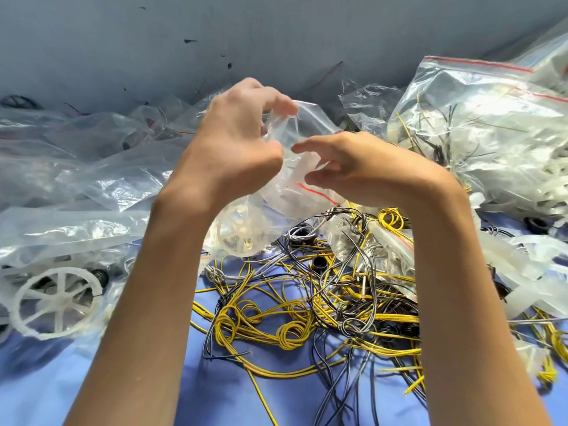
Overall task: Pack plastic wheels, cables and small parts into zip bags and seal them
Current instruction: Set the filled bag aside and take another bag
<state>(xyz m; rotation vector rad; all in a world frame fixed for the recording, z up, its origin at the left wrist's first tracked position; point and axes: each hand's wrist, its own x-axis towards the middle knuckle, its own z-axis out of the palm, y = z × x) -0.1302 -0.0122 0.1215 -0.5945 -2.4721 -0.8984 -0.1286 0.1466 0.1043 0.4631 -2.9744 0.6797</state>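
A small zip bag (pixel 296 187) is held up over the blue table (pixel 33 382), between the 2 hands, so that its mouth can be worked at. The left hand (pixel 236 139) is curled, and the bag's upper film is pinched between its thumb and fingertips (pixel 284 107). The right hand (pixel 353 170) is brought to the other side of the bag. Its index finger and thumb are stretched out and apart against the film, with nothing seen pinched between them. Judged from this, the mouth is being pulled open or lined up by its red zip line (pixel 313 190) before filling or sealing.

A clear wheel (pixel 239 230) appears to sag in the bag's lower part, which would explain the bag being held from the top. The tangle of yellow and black cables (pixel 307 305) lies directly beneath the hands, within easy reach. A white plastic wheel (pixel 55 302) lies at the left, partly under a heap of empty bags (pixel 80 155). A large filled zip bag (pixel 479 133) stands at the right, well apart from the hands.

The right hand's other 3 fingers are hidden behind the hand. Whether the zip is engaged cannot be told through the crumpled film. The bag's remaining contents are blurred by glare. The large bag is cut off by the frame's right edge.
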